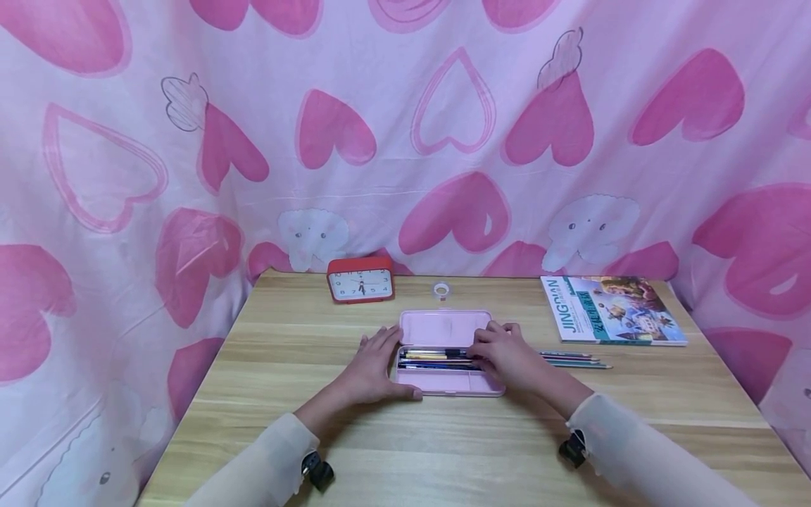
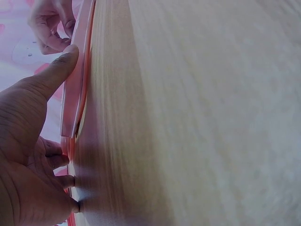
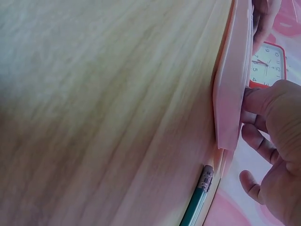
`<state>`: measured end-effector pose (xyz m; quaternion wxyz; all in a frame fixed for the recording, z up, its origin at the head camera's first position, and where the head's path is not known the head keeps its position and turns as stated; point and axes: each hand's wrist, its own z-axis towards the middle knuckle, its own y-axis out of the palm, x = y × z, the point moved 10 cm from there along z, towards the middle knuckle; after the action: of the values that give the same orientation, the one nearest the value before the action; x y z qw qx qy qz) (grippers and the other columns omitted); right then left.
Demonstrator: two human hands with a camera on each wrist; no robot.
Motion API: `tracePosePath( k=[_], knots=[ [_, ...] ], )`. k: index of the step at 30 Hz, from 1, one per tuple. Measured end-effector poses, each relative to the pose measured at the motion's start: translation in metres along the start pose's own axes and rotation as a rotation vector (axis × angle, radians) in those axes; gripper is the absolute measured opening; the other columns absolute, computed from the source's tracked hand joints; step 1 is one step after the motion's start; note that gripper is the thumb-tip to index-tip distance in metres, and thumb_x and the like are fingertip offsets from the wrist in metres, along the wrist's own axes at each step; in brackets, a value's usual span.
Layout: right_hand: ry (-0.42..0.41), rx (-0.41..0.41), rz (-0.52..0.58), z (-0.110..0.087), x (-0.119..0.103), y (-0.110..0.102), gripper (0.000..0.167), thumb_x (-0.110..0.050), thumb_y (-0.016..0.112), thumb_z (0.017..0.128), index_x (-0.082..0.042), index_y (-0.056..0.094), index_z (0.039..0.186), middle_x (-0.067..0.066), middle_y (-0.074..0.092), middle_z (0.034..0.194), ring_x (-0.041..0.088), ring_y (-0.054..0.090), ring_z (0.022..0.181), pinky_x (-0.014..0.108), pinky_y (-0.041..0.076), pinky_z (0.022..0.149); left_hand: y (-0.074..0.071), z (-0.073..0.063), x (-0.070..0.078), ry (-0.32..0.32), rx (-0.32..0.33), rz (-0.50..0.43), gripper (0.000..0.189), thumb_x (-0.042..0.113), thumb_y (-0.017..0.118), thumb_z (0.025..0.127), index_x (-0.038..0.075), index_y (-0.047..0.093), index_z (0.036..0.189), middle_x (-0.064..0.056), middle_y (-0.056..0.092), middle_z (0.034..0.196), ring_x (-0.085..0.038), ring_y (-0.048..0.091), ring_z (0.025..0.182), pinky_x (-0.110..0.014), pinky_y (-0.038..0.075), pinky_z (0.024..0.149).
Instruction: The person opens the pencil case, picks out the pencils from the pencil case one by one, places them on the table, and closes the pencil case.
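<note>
A pink pencil case point(image 1: 434, 382) lies on the table with its lid point(image 1: 437, 328) raised toward the back. Several pens point(image 1: 434, 357) lie lengthwise in its rear compartment. My left hand point(image 1: 374, 373) spreads around the case's left end, thumb on the front rim and fingers at the left side by the lid. My right hand point(image 1: 503, 355) reaches over the right end, fingertips down inside by the pens; the case wall hides them in the right wrist view, so I cannot tell whether they pinch anything. Several pencils point(image 1: 573, 360) lie just right of the case.
Behind the case to the left stands a red alarm clock point(image 1: 361, 280). A small roll of clear tape point(image 1: 441, 289) lies behind the lid. At the back right is a picture-covered book point(image 1: 613, 310). A pink heart-print curtain point(image 1: 342, 63) hangs at the table's rear edge.
</note>
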<state>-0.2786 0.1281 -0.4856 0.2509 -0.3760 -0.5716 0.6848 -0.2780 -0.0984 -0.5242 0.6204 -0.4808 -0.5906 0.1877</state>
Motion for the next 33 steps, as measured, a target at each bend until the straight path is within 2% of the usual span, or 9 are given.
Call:
tracePosePath(
  k=[7,18,33],
  knots=[
    [0.008,-0.005,0.009,0.000,0.000,0.001,0.025,-0.013,0.087,0.097,-0.026,0.086,0.118,-0.012,0.071,0.109,0.014,0.052,0.107,0.067,0.043,0.114,-0.001,-0.001,0.001,-0.008,-0.003,-0.003,0.133,0.072,0.093,0.074,0.016,0.029,0.176,-0.006,0.027,0.185,-0.034,0.014,0.175,-0.064,0.007,0.142],
    [-0.040,0.043,-0.005,0.000,-0.004,-0.004,0.026,-0.011,0.087,0.096,-0.024,0.086,0.118,-0.011,0.069,0.107,0.015,0.053,0.106,0.069,0.045,0.112,0.000,-0.001,0.000,-0.004,-0.002,-0.003,0.133,0.073,0.092,0.074,0.016,0.029,0.176,-0.006,0.027,0.185,-0.034,0.013,0.175,-0.064,0.006,0.142],
    [-0.061,0.128,0.003,-0.008,0.000,-0.025,0.026,-0.014,0.090,0.094,-0.024,0.086,0.117,-0.011,0.070,0.107,0.018,0.056,0.108,0.072,0.043,0.111,0.000,-0.001,0.000,0.003,-0.002,0.005,0.134,0.075,0.092,0.073,0.018,0.028,0.177,-0.004,0.026,0.185,-0.033,0.014,0.175,-0.062,0.006,0.142]
  ],
)
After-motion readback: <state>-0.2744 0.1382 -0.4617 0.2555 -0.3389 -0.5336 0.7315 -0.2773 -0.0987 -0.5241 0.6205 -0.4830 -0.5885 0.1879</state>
